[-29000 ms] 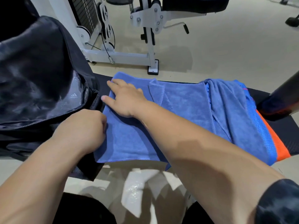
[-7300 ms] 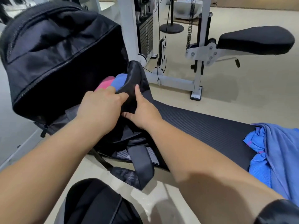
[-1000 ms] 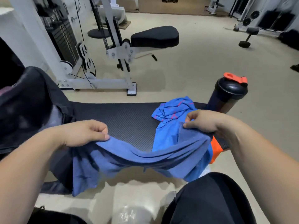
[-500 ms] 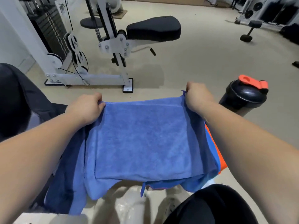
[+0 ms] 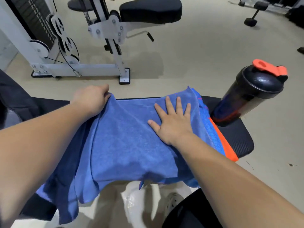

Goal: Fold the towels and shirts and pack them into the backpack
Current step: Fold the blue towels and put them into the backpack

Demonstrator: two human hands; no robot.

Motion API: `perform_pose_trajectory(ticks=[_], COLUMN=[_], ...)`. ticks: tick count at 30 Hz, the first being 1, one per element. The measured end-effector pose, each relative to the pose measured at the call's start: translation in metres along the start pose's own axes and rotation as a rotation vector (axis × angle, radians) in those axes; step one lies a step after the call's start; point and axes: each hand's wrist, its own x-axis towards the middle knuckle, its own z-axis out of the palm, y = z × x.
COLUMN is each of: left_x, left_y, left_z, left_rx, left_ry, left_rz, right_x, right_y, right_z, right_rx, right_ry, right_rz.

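A blue towel (image 5: 125, 142) lies spread over the black padded bench (image 5: 236, 139), its near edge hanging off toward me. My left hand (image 5: 92, 99) grips the towel's far left corner. My right hand (image 5: 172, 120) lies flat with fingers spread on the towel's right part. Under the towel's right edge a bright blue shirt (image 5: 209, 125) and an orange garment (image 5: 225, 147) stick out. The black backpack (image 5: 14, 99) is partly visible at the left edge, behind my left forearm.
A black shaker bottle (image 5: 251, 94) with an orange flip lid stands on the bench's right end, close to the clothes. A white weight machine (image 5: 79, 46) with a black seat stands on the beige floor beyond the bench. My dark-clad knee (image 5: 189, 211) is at the bottom.
The towel has come down onto the bench. My right hand let go of the far right corner and now presses flat on the cloth. My left hand still holds its corner.
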Motion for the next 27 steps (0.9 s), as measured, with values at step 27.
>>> perform_pose_trajectory(ticks=[27], left_x=[-0.187], left_y=[-0.045], left_z=[-0.05], left_rx=[0.218], left_ry=[0.005], left_rz=[-0.356], right_x=[-0.053], right_y=[-0.069], right_z=[0.0], right_rx=[0.149], right_ry=[0.069], right_rz=[-0.399])
